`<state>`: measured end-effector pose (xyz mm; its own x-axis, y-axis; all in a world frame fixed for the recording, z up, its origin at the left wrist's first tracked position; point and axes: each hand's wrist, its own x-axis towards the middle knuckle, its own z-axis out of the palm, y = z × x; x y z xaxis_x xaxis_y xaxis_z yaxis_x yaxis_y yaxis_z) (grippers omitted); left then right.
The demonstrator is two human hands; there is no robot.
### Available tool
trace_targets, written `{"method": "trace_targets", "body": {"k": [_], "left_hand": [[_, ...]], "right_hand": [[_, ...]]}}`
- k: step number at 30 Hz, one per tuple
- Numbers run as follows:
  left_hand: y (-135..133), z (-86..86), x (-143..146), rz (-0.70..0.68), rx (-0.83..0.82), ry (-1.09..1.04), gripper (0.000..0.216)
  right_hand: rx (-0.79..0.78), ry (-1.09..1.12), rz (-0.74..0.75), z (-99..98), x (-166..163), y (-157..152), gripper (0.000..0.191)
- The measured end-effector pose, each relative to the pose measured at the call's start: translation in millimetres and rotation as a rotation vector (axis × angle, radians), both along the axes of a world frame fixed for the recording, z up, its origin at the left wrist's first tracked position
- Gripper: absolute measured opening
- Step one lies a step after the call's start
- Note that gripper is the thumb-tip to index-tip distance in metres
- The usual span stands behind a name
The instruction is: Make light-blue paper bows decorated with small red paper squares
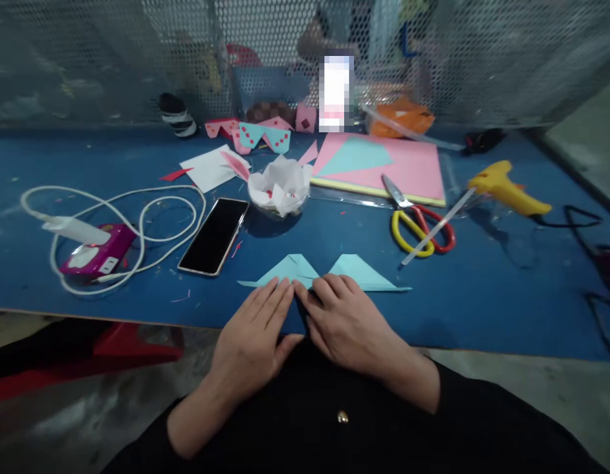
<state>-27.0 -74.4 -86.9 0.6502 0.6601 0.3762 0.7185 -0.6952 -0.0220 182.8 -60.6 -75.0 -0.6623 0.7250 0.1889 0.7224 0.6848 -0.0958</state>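
Note:
A light blue paper cutout in a mask-like shape lies near the table's front edge, with two raised peaks and thin pointed ends. My left hand rests with its fingers stretched flat over the lower left edge of the paper. Opposite it, my right hand has curled fingers pressed on the paper's lower middle, its index finger reaching toward the left fingertips. Both hands cover the middle of the lower edge, so any fold there is hidden.
Right of the paper lie scissors and a yellow glue gun with a glue stick. To the left are a phone, a purple adapter and a white cable. Behind stand a paper-lined bowl, finished paper masks and pink sheets.

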Motion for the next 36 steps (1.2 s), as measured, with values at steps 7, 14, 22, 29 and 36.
{"method": "trace_targets", "body": {"k": [7, 14, 22, 29, 36], "left_hand": [[15, 4.9, 0, -0.042, 0.112, -0.066, 0.033], [40, 11.2, 6, -0.044, 0.171, -0.055, 0.029], [43, 12.4, 25, -0.098, 0.131, -0.075, 0.025], [50, 11.3, 24, -0.184, 0.08, -0.003, 0.03], [54, 8.1, -5, -0.243, 0.035, 0.034, 0.036]], "right_hand": [[0.184, -0.049, -0.113, 1.6, 44, 1, 0.025], [0.284, -0.057, -0.086, 2.6, 50, 15, 0.017], [0.315, 0.029, -0.226, -1.4, 42, 13, 0.023], [0.191, 0.077, 0.037, -4.8, 26, 6, 0.039], [0.064, 0.021, -0.006, -10.4, 39, 2, 0.049]]}}
